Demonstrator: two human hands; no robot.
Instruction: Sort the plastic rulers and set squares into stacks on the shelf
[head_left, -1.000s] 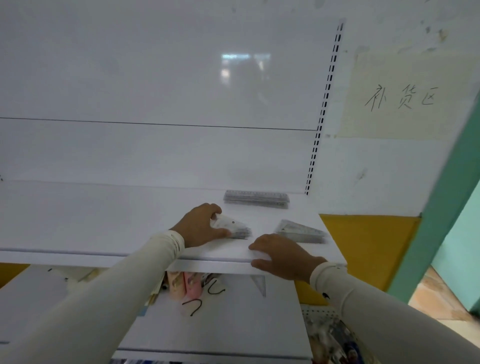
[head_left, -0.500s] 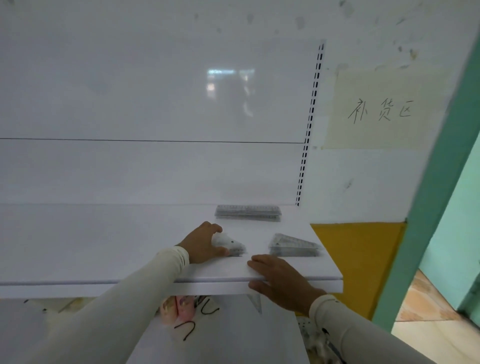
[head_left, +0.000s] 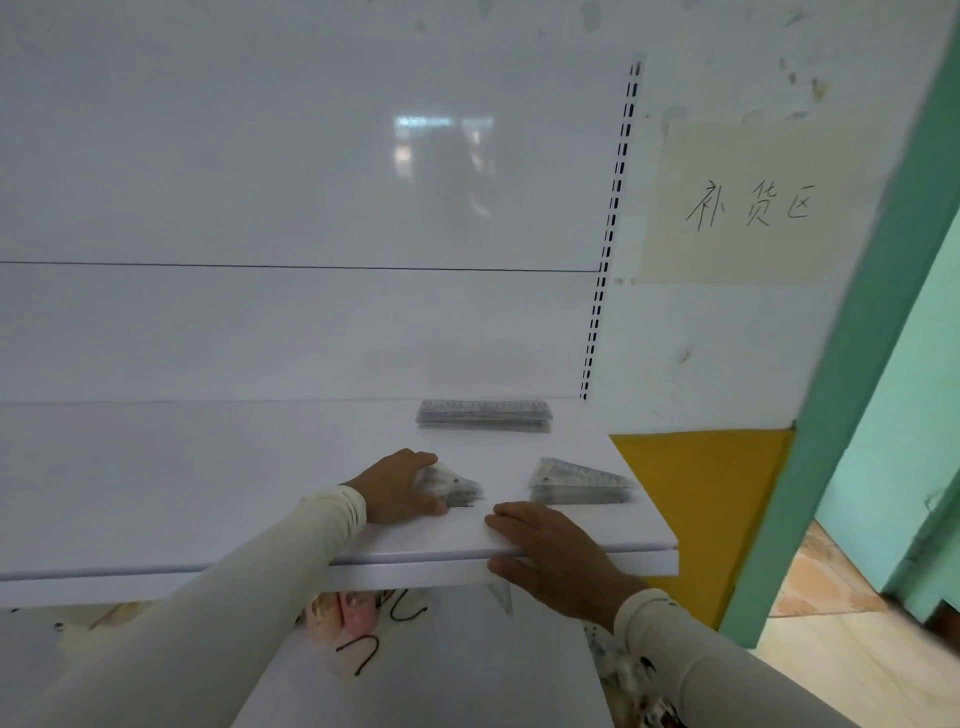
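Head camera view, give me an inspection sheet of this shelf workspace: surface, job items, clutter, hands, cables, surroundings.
Surface: white shelf, flat, bare on its left part.
Job's things: stack of straight rulers at the back by the wall; stack of set squares near the right front corner; smaller stack of set squares under the left hand.
Clutter: pink item and loose black cords on the lower shelf.
Hands: left hand grips the smaller stack; right hand rests on the shelf's front edge, fingers straight.
Cables: only those black cords.
Surroundings: slotted upright, handwritten paper sign, green door frame.
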